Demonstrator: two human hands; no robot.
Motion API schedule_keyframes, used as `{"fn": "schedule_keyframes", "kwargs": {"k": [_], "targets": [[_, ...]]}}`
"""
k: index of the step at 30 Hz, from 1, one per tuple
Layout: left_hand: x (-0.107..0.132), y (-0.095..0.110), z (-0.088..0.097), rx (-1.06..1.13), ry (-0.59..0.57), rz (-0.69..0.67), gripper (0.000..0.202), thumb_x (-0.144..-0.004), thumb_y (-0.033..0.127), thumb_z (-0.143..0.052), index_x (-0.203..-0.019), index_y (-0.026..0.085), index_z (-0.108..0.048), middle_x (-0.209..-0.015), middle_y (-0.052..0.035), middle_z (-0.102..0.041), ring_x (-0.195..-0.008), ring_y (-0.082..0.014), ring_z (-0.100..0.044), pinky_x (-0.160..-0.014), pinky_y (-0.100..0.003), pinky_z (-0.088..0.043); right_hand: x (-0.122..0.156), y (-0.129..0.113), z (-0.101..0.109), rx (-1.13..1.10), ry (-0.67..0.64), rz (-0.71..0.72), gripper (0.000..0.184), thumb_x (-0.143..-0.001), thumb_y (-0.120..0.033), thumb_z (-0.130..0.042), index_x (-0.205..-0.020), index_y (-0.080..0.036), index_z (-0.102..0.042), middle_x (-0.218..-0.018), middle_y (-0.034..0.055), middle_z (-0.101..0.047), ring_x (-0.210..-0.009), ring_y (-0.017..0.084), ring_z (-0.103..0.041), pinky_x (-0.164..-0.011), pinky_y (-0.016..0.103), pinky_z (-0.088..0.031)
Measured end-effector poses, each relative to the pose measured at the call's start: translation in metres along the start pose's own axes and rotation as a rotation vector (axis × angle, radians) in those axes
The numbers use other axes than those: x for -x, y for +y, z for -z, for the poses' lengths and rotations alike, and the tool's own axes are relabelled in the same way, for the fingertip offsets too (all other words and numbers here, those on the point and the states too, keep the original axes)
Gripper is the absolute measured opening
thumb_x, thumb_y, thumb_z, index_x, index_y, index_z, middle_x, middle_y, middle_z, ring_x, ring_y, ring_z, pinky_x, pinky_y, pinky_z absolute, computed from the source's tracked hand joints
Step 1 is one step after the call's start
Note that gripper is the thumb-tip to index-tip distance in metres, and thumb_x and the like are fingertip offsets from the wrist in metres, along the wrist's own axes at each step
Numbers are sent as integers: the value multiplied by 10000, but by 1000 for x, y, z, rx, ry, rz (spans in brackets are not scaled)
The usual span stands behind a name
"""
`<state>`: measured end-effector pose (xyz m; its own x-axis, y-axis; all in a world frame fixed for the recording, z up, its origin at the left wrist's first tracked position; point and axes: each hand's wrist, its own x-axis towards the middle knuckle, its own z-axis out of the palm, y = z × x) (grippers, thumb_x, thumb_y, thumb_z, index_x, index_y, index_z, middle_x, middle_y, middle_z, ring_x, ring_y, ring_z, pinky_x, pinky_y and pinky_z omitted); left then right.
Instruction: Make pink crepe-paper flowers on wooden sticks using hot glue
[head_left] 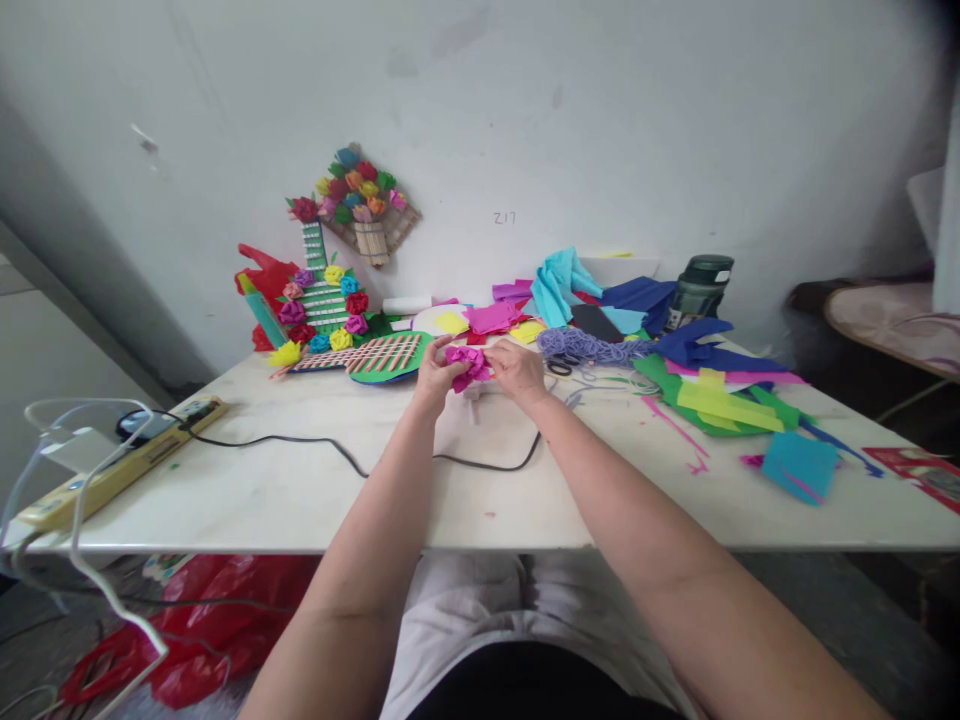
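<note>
A magenta crepe-paper flower [469, 368] is held up over the table between both hands. My left hand [437, 369] pinches its left side, thumb in front. At its right edge the fingers of my right hand [516, 368] are closed on the paper. Just below the flower a pale, blurred object [472, 405] shows, too unclear to name. Left of my hands lies a green guitar-shaped board [388, 360] with thin sticks laid across it. Scissors [559, 366] with dark handles rest to the right of my right hand.
A power strip [127, 470] sits at the left, its black cable [300, 438] crossing the table. Purple yarn [592, 346], coloured paper [731, 400] and a dark bottle [699, 290] are at the right. A paper-flower guitar [324, 290] leans at the back left.
</note>
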<state>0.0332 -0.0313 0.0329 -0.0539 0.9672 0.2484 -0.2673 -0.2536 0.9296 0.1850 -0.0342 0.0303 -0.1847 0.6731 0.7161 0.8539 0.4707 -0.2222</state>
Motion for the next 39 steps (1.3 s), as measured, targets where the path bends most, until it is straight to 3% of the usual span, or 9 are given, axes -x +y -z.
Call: {"fn": "schedule_keyframes", "kwargs": {"k": [5, 10, 17, 28, 35, 39], "targets": [[-2, -5, -2, -101, 60, -131, 616, -446, 237, -803, -976, 189, -493, -624, 33, -597, -527, -126, -578, -509, -231, -454, -1, 3, -6, -118, 86, -92, 247, -859, -227, -491, -930, -253, -727, -944, 13, -703, -809, 144, -605, -642, 233, -389], [-5, -10, -2, -93, 49, -126, 482, -455, 263, -799, -833, 170, -516, -591, 31, -601, -496, -105, -556, -511, -229, -457, -1, 3, -9, -158, 97, -116, 249, -840, -220, -503, -943, -258, -727, -946, 15, -699, -820, 151, -608, -668, 238, -408], [-7, -13, 0, -80, 17, -111, 432, -439, 272, -804, -769, 153, -553, -604, 23, -603, -502, -102, -550, -512, -239, -468, -1, 2, -11, -170, 85, -143, 257, -843, -223, -491, -929, -259, -731, -942, 18, -696, -836, 153, -607, -696, 237, -423], [1, -2, -4, -20, 11, -56, 485, -405, 286, -823, -784, 167, -544, -603, 15, -606, -474, -114, -545, -458, -238, -442, -2, -2, -5, -139, 67, -123, 260, -854, -228, -490, -963, -253, -724, -978, 24, -700, -860, 152, -613, -714, 241, -437], [0, -3, -4, -55, 23, -145, 450, -441, 257, -808, -810, 179, -564, -569, 34, -609, -469, -96, -535, -490, -227, -451, -1, -2, -6, -115, 86, -111, 278, -863, -215, -471, -988, -254, -716, -1003, 23, -699, -876, 152, -614, -721, 237, -432], [0, -3, -6, 15, 36, -84, 464, -418, 264, -812, -782, 173, -540, -593, 22, -621, -478, -113, -556, -493, -254, -475, -1, -3, -4, -54, 83, -93, 286, -892, -238, -440, -965, -249, -716, -1011, 30, -691, -888, 153, -605, -712, 236, -416]]}}
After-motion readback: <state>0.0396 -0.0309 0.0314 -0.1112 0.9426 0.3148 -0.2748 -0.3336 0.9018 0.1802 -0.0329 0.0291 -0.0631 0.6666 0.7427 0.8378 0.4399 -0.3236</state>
